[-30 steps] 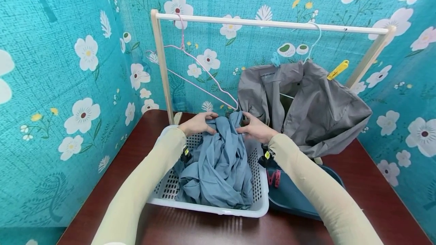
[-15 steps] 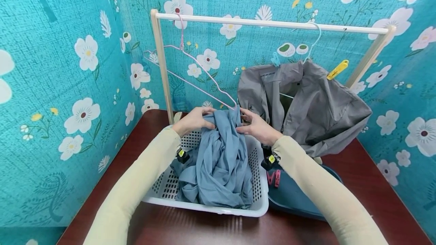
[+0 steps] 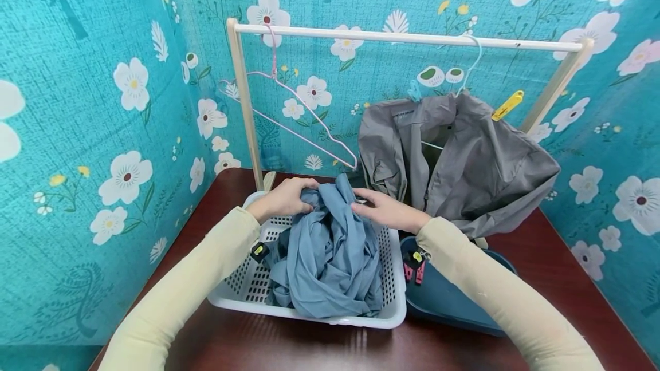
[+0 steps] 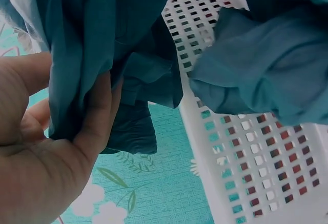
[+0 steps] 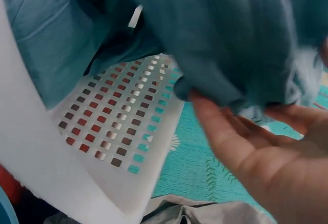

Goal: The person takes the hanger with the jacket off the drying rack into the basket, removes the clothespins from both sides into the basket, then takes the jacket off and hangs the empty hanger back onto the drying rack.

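We find the head view bright and even, with soft glare on the tabletop [image 3: 309, 351]; both wrist views look dimmer, the right's cloth [image 5: 220, 34] blurred.

Bunched folds hid the full shape of the blue garment [image 3: 330, 279], which in turn covered much of the floor of the white basket [image 3: 398, 296]. The left wrist view lost some fingertips of the left hand [image 4: 46, 167] behind fabric; the right wrist view cut off the right hand [image 5: 261, 157] at its edge. The right sleeve [image 3: 495, 279] covered part of the blue basin [image 3: 443, 296], and lettering [image 3: 404, 113] on the grey jacket [image 3: 464, 170] (one short dark line) was too small to read.
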{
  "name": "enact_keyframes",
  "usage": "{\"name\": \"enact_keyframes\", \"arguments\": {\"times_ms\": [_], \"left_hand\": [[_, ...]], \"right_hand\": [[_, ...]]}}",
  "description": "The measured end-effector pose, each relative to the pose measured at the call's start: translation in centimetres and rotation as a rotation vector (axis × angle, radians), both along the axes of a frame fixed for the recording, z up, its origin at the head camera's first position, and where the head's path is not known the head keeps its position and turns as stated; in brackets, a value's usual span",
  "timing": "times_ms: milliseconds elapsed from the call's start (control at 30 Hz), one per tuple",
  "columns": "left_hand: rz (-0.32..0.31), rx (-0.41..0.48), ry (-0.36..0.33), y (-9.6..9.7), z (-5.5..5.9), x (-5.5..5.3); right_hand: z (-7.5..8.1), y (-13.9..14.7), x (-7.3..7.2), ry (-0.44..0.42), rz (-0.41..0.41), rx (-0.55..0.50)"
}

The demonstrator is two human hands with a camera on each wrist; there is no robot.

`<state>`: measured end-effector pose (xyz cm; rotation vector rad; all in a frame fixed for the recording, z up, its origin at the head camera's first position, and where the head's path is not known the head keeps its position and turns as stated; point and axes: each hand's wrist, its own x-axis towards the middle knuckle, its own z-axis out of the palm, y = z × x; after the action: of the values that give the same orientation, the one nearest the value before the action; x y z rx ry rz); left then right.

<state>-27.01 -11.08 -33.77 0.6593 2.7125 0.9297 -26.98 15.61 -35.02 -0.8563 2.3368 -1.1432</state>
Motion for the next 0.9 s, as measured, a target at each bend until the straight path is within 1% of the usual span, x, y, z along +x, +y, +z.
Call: {"name": "enact_keyframes", "arguments": {"times_ms": [67, 133, 233, 333, 400, 467, 567, 633, 700, 767, 800, 833, 867, 900], "left_hand": [[-0.005, 0.003, 0.000, -0.1, -0.2, 0.2], [-0.017, 0.006, -0.008, -0.3, -0.4, 0.3], [-0.068, -0.008, -0.011, -0.7, -0.6, 0.5], [-0.126, -0.065, -0.008, -0.9, -0.6, 0.8], [-0.145, -0.102, -0.027, -0.9, -0.6, 1.0], [-0.152, -0.133, -0.056, -1.0, -0.6, 1.2], [-0.183, -0.129, -0.121, -1.1, -0.8, 1.2], [-0.209, -0.106, -0.187, -1.4, -0.9, 1.1], [-0.231, -0.088, -0.275, -1.6, -1.2, 1.0], [-0.239, -0.103, -0.333, -1.7, -1.6, 1.1], [-0.246, -0.128, -0.343, -1.7, -1.8, 1.3], [-0.239, -0.168, -0.348, -1.5, -2.0, 1.5], [-0.232, -0.215, -0.343, -1.3, -2.3, 1.8], [-0.228, -0.271, -0.323, -1.0, -2.5, 2.0]], "right_hand": [[0.1, 0.1, 0.4, 0.002, 0.014, 0.057], [0.1, 0.1, 0.8, 0.036, 0.038, 0.106], [-0.2, -0.1, 1.0, 0.094, 0.087, 0.157], [-0.5, -0.6, 1.1, 0.144, 0.160, 0.174], [-0.8, -0.9, 1.0, 0.166, 0.210, 0.182], [-0.9, -1.3, 0.9, 0.169, 0.255, 0.192], [-1.1, -1.7, 0.7, 0.169, 0.299, 0.224], [-1.2, -2.0, 0.5, 0.167, 0.310, 0.263], [-1.4, -2.2, 0.4, 0.161, 0.310, 0.301], [-1.6, -2.3, 0.2, 0.167, 0.314, 0.339], [-1.6, -2.4, 0.2, 0.163, 0.315, 0.358], [-1.7, -2.5, 0.1, 0.155, 0.314, 0.375], [-1.8, -2.5, 0.1, 0.154, 0.313, 0.396], [-1.8, -2.6, 0.0, 0.154, 0.317, 0.411]]}}
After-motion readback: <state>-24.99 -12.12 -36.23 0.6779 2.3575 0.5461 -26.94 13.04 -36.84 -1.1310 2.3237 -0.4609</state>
